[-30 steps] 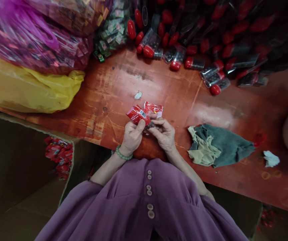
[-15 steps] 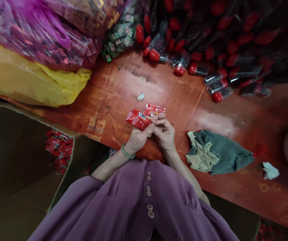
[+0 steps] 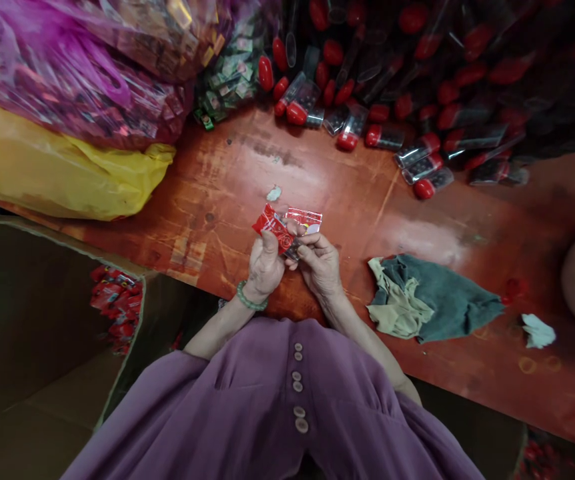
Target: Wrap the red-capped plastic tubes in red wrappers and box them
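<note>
Left hand [image 3: 263, 263] clenched round red sachet [image 3: 273, 228], thumb pressed up its face, packet tilted with top corner pointing up-left; right hand [image 3: 320, 263] pinching lower right end of same sachet, fingertips [image 3: 301, 251] meeting left thumb there; something clear and dark at that pinched end, too small to tell; second red packet [image 3: 305, 219] just behind, touching or overlapping first, cannot tell whether gripped by right fingers or lying on table; both hands held just above near edge of red wooden table [image 3: 347, 200], in front of purple shirt [image 3: 277, 407]; green bead bracelet [image 3: 250, 301] on left wrist; grey-green cloth [image 3: 437, 300] with beige rag on table right of hands, near but apart; small white scrap [image 3: 274, 193] just beyond packets; white crumpled paper [image 3: 537, 331] far right; heap of clear tubes with red caps [image 3: 407, 87] along far edge; yellow bag [image 3: 62, 170] and pink plastic bag [image 3: 77, 73] of small packets far left; open cardboard box [image 3: 32, 333] below table on left, red sachets piled inside [image 3: 117, 307]
</note>
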{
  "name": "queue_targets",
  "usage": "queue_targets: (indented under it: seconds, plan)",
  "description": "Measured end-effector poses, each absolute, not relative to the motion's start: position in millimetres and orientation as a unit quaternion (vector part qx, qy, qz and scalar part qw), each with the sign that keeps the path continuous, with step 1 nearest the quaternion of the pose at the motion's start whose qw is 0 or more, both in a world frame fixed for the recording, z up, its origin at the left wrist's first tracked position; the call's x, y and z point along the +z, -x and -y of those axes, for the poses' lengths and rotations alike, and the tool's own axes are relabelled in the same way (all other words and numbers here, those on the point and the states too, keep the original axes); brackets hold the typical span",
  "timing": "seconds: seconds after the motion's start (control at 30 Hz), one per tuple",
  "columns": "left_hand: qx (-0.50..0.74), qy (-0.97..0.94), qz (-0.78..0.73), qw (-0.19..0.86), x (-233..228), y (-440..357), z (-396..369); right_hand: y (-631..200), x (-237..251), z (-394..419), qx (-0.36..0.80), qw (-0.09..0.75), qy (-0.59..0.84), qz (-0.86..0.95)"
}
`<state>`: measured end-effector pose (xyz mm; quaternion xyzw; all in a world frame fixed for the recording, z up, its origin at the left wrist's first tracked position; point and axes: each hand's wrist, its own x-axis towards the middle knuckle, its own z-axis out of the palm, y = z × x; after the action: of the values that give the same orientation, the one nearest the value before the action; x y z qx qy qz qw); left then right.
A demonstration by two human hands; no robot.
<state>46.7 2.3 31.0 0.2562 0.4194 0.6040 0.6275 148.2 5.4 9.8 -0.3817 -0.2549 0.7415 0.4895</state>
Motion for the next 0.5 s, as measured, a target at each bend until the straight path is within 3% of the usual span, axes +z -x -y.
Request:
queue_targets:
  seconds: [0.5]
  plan:
    - [0.578,-0.377,-0.426,0.585,19.8,-58.3,1.5,-147.9,2.6,-1.9,0.671,0.539,0.421,0.286]
